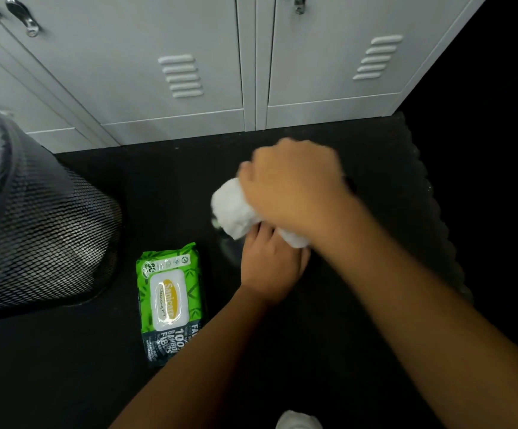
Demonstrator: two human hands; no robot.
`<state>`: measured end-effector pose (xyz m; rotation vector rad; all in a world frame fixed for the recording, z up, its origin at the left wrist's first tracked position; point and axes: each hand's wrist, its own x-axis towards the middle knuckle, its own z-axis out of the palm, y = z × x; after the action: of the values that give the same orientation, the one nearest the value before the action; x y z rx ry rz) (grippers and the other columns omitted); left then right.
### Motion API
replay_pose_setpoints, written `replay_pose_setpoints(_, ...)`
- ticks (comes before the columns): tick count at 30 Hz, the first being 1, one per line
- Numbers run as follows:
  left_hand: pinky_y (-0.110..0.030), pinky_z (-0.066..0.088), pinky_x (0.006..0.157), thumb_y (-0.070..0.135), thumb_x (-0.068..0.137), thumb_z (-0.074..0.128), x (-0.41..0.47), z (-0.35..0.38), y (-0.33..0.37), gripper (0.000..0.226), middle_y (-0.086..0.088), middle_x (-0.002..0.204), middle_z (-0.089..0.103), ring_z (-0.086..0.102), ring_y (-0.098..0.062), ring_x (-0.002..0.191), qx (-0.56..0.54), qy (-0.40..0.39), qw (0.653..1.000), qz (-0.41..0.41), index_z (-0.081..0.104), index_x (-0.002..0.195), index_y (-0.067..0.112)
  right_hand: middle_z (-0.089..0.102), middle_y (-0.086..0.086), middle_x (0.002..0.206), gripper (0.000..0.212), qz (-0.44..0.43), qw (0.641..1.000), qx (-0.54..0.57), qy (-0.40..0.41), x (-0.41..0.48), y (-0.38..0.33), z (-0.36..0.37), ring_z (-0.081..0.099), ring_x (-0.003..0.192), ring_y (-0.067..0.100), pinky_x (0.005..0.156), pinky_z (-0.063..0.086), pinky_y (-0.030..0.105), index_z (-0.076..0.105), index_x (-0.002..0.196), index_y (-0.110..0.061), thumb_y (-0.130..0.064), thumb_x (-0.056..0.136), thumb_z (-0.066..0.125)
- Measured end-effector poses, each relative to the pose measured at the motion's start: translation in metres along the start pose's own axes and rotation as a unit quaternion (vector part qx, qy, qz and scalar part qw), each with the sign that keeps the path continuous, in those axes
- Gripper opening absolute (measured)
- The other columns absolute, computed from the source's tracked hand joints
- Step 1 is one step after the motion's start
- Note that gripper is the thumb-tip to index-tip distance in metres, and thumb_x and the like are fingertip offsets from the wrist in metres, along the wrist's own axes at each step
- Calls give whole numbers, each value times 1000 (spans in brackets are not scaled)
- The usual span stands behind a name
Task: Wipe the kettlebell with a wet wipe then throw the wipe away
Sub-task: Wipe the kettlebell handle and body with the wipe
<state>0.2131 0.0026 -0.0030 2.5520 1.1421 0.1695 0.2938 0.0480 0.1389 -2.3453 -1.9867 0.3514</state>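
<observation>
The black kettlebell stands on the dark floor and is almost lost against it; only a faint sheen on its left side shows. My left hand lies on top of it, with the fingers hidden under the wipe. My right hand is closed on a bunched white wet wipe and presses it against the kettlebell just above my left hand. This hand is blurred by motion.
A green pack of wet wipes lies flat on the floor to the left of the kettlebell. A black mesh waste bin stands further left. Grey lockers line the back. A white shoe tip shows at the bottom edge.
</observation>
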Motion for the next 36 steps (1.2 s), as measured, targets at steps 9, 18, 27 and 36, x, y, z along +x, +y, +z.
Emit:
replay_pose_setpoints(9,-42,34,104,28,88,49,7,-1,4,31,-12,112,67,60,-32,105,11,131,990,42,54,115,14,58,5,76,35,99,931,315,154,-47,65,28,53,73,19,72,43,34,59,78,-13,-28,99,35)
replay_pose_setpoints(18,-40,33,90,33,82,52,4,4,2,32,-15,97,68,62,-36,90,79,196,976,58,59,103,10,50,-6,76,39,-34,987,87,129,-33,32,16,47,69,11,73,40,31,57,90,-20,-37,100,24)
replay_pose_setpoints(27,-35,14,115,30,90,48,7,7,3,37,-12,117,65,45,-29,115,69,197,977,43,58,121,13,49,3,75,29,273,883,379,-45,-6,70,13,48,68,18,60,34,31,47,72,-16,-32,94,39)
replay_pose_setpoints(36,-41,32,103,30,87,57,7,4,4,34,-12,112,65,51,-31,108,89,185,977,51,61,115,12,54,-7,104,30,-35,941,253,223,-55,64,52,48,96,4,88,37,25,53,111,-21,-31,100,27)
